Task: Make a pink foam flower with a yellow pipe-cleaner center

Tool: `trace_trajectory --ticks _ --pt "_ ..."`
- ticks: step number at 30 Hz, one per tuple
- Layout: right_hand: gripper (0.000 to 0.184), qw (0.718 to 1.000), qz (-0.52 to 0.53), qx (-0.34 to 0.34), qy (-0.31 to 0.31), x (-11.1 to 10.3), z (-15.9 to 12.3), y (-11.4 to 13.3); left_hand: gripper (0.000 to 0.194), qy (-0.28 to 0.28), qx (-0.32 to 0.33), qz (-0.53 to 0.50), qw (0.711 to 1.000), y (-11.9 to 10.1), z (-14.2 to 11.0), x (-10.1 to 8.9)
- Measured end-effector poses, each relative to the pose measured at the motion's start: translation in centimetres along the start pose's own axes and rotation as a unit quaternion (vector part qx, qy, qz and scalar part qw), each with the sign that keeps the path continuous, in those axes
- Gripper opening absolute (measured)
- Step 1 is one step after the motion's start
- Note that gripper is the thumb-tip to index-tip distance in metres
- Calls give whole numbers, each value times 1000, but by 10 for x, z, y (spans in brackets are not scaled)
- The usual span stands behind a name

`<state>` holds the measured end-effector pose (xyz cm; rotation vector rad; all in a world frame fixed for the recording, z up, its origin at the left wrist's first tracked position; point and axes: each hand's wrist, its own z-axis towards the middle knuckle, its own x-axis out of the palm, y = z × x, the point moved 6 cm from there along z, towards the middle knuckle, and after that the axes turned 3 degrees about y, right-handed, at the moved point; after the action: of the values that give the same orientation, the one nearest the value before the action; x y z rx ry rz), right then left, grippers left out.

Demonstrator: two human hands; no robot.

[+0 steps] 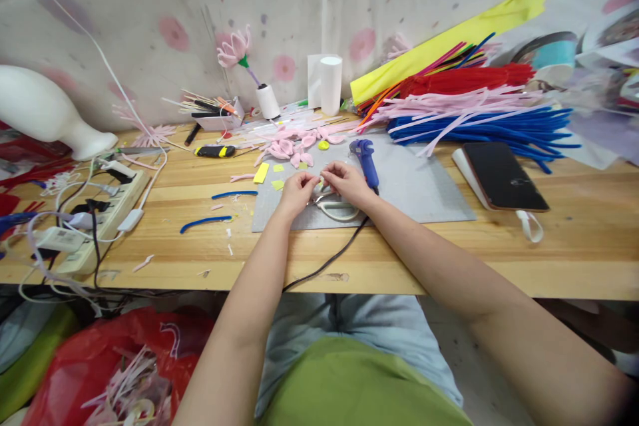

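My left hand (298, 194) and my right hand (346, 182) meet over the front part of a grey cutting mat (414, 193). Thumb and fingertips are pinched together on both; whatever sits between them is too small to make out. Beneath them lies a pair of scissors (339, 212), its blades partly hidden by my hands. A blue glue gun (367, 163) rests on the mat just beyond my right hand. Pink pipe-cleaner petals (287, 145) are heaped behind my hands. To the left are a yellow piece (260, 173) and smaller yellow squares (277, 184).
Bundles of blue (479, 133), pink and red pipe cleaners fill the back right, near a phone (504, 176) on a stand. A pink flower (234, 50) stands in a white holder. At left are a utility knife (214, 151) and a power strip (107, 223); the glue gun's cord crosses the front edge.
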<state>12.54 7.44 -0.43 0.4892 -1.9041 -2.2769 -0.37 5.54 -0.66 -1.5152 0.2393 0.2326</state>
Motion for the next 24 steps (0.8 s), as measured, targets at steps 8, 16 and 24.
trace_trajectory --ticks 8,16,24 --pt "23 1000 7 6 -6 0 1 -2 26 18 -34 -31 999 1 -3 2" --pt "28 999 40 19 -27 -4 1 -3 49 46 -80 -106 990 -2 -4 1" --pt "25 999 47 14 -24 -4 2 -4 29 56 -7 -41 998 4 0 6"
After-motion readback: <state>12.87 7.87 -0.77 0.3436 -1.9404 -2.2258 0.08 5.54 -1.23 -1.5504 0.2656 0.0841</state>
